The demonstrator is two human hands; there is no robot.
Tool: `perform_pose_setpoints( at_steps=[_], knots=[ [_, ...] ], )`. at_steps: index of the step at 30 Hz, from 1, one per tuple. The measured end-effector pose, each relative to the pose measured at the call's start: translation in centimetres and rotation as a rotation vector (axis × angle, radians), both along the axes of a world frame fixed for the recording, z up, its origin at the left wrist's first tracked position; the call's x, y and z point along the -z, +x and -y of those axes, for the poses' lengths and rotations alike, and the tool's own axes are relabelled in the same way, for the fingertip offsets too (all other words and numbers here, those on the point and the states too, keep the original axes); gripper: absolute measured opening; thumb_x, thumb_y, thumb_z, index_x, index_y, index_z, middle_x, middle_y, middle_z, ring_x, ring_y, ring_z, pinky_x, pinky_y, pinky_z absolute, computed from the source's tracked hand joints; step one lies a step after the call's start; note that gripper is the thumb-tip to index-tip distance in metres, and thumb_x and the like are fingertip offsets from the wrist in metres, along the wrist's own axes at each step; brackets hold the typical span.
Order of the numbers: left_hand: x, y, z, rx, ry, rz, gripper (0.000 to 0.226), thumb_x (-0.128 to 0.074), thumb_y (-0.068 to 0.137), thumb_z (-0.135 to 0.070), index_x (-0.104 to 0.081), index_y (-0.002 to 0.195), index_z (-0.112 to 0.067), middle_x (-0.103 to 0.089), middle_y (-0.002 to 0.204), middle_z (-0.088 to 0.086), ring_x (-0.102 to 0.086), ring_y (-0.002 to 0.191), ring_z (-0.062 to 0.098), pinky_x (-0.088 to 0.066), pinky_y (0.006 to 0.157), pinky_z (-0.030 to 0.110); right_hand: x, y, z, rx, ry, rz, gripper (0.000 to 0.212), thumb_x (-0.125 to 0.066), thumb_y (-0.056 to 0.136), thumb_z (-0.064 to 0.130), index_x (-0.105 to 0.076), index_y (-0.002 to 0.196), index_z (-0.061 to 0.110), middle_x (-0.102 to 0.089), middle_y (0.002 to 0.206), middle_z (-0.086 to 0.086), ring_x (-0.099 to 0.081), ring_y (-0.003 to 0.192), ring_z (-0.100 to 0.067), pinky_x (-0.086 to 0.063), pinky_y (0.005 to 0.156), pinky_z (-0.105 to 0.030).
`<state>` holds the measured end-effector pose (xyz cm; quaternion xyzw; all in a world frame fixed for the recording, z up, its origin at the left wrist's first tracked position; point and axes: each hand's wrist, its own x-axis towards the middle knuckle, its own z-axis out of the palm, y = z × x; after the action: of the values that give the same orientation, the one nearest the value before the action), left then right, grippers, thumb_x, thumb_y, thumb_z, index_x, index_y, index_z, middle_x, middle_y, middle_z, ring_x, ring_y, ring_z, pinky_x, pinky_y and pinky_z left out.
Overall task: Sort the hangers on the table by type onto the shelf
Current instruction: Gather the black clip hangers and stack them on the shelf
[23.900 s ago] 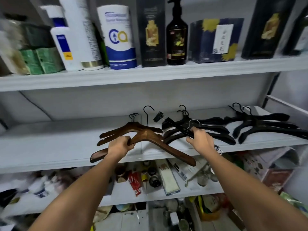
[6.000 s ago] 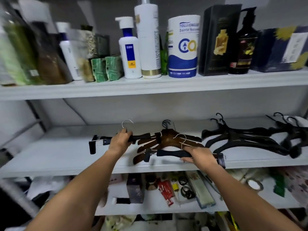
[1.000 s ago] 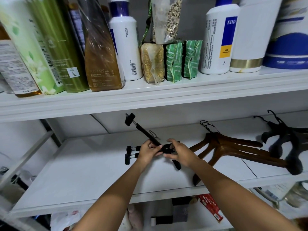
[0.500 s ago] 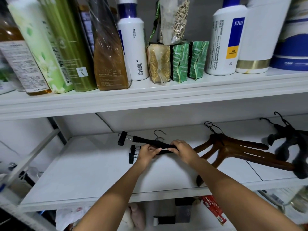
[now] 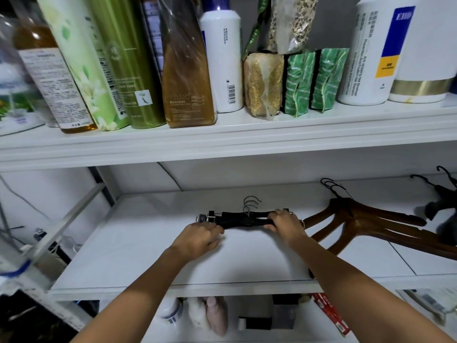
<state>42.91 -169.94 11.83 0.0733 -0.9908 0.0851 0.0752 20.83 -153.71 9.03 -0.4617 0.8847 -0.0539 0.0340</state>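
Clip hangers [image 5: 243, 219] lie mid-frame on the shelf [image 5: 138, 243], long axis running left-right, your right hand [image 5: 284, 224] curled round their right end, left hand [image 5: 200, 237] touching the left end, can't tell if it grips.

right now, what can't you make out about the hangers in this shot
Head view only:
- black clip hangers: stacked, partly under left hand and right hand, count unclear.
- wooden hangers: one arm behind the right forearm, others cut by right edge.
- dark hangers far right: cut by the edge, blurred.
- table: out of frame.
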Motion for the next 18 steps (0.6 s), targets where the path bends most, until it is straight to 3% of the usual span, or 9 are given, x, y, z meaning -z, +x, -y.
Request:
perform_pose_setpoints(
  at_steps=[3,5,8,11,18],
  knots=[
    [-0.2,0.1,0.6,0.128,-0.079,-0.161,0.032,-0.079,0.071,-0.032,-0.068,0.100,-0.025,-0.068,0.087,-0.010,-0.067,0.077,0.010,-0.050,0.063,0.016,1.6,0.7,0.4,-0.005,0.033,-0.002,0.039,-0.044,0.098,0.042,-0.054,0.125,0.015,-0.052,0.128,-0.007,-0.044,0.124,-0.024,-0.034,0.101,-0.041],
    [-0.2,-0.3,1.2,0.136,-0.013,-0.162,0.032,-0.071,0.080,-0.029,-0.066,0.111,-0.022,-0.068,0.101,-0.006,-0.066,0.092,0.014,-0.051,0.078,0.021,2.6,1.2,0.7,-0.012,0.045,-0.007,0.039,-0.043,0.098,0.043,-0.053,0.125,0.016,-0.052,0.128,-0.005,-0.044,0.123,-0.023,-0.034,0.102,-0.040],
    [0.5,-1.5,2.5,0.016,0.084,-0.070,0.047,-0.047,0.095,-0.037,-0.041,0.140,-0.023,-0.045,0.142,-0.003,-0.043,0.128,0.015,-0.029,0.108,0.027,3.5,1.7,1.1,-0.012,0.026,0.012,0.037,-0.044,0.098,0.042,-0.055,0.125,0.017,-0.053,0.127,-0.004,-0.044,0.123,-0.022,-0.034,0.103,-0.040],
    [1.2,-2.2,3.5,-0.086,0.135,-0.032,0.057,-0.044,0.096,-0.042,-0.027,0.147,-0.025,-0.028,0.154,-0.007,-0.028,0.139,0.011,-0.015,0.115,0.024,4.0,1.7,1.4,-0.007,0.014,0.030,0.036,-0.044,0.099,0.039,-0.055,0.125,0.016,-0.052,0.127,-0.006,-0.043,0.122,-0.023,-0.035,0.102,-0.039],
    [2.4,-4.0,4.5,-0.305,0.327,-0.004,0.067,-0.045,0.096,-0.046,-0.013,0.152,-0.025,-0.012,0.160,-0.004,-0.010,0.147,0.015,-0.004,0.120,0.032,4.5,1.1,1.5,0.010,-0.005,0.057,0.036,-0.050,0.097,0.036,-0.055,0.126,0.016,-0.050,0.126,-0.005,-0.044,0.120,-0.023,-0.039,0.100,-0.037]
  ],
)
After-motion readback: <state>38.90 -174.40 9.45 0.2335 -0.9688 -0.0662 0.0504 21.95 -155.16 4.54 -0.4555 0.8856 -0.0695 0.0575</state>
